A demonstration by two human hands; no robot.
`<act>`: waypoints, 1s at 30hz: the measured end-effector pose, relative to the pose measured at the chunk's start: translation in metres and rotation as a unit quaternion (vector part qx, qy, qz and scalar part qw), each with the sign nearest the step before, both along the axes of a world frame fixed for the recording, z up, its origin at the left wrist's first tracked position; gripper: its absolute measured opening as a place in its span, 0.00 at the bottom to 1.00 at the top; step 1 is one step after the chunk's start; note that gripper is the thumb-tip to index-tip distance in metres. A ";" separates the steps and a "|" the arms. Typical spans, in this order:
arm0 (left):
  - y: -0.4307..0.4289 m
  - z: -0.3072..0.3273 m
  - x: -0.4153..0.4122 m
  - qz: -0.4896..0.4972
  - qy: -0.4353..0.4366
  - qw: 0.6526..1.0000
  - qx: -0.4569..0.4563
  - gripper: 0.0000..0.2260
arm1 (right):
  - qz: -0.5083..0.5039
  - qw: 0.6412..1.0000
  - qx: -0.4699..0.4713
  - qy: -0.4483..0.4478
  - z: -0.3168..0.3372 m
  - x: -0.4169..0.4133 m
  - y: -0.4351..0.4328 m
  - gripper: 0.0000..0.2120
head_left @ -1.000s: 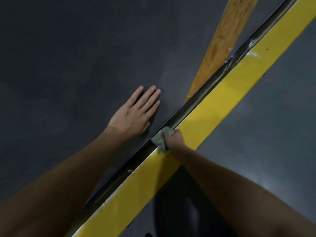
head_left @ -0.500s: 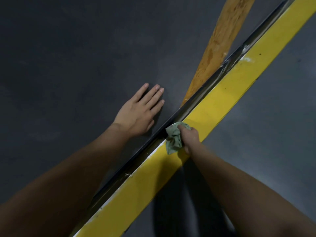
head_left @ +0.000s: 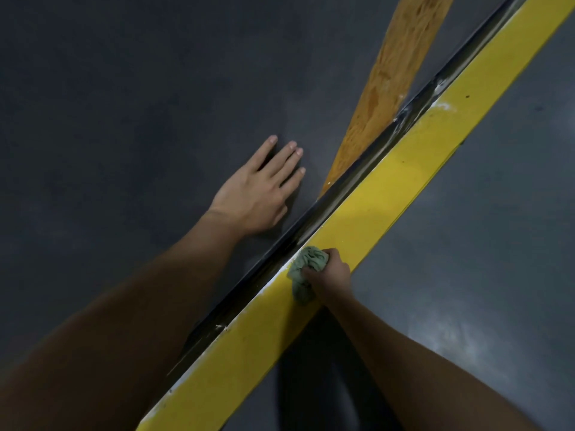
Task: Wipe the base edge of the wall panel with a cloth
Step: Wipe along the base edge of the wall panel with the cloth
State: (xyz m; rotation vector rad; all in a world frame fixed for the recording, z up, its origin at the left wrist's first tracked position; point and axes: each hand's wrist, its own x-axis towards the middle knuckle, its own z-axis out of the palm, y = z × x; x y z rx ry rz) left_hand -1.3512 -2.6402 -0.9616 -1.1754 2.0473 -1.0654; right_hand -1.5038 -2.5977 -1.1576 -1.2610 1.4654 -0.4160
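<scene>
Sliding back toward the person, the right hand has drawn the cloth a little way down the yellow strip since half a second ago. The left hand has kept its place.

At the far left, that arm's forearm comes in from the bottom corner, cut off by the frame and very dark. The left hand lies flat and relaxed on the dark grey wall panel, fingers straight and close together, grasping nothing. Its thumb is mostly tucked out of sight under the palm. The light is dim and the panel's surface shows little beyond a dull, even grey.

Just to the right of the hand runs the base edge, a narrow dark channel on a diagonal, streaked with pale smears and hard to read in the shadow.

The cloth is small, pale green and crumpled into a wad. It sits on the strip's upper border, right against that channel. The right hand is clenched around it from the right. Its fingertips are buried in the folds, and its forearm runs out of the frame at the bottom.

Further right a wooden board leans against the panel, its top cut off. The yellow strip leaves the picture at both ends. Beyond it lies the grey floor, with soft glare patches.
</scene>
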 end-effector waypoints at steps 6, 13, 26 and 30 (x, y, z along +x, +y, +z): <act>0.000 0.000 0.000 -0.003 0.008 1.000 -0.010 0.30 | 0.079 0.973 -0.179 0.121 -0.020 0.003 0.020 0.14; 0.000 0.002 0.000 -0.008 0.022 1.000 -0.005 0.30 | -0.095 0.989 -0.015 -0.108 0.011 -0.011 0.003 0.12; 0.000 0.000 0.002 -0.023 0.061 0.998 -0.009 0.30 | -0.181 0.953 0.083 -0.230 0.005 0.012 -0.006 0.12; -0.001 -0.001 0.002 -0.022 0.077 0.997 -0.006 0.29 | -0.183 0.950 0.102 -0.230 0.002 0.033 -0.002 0.12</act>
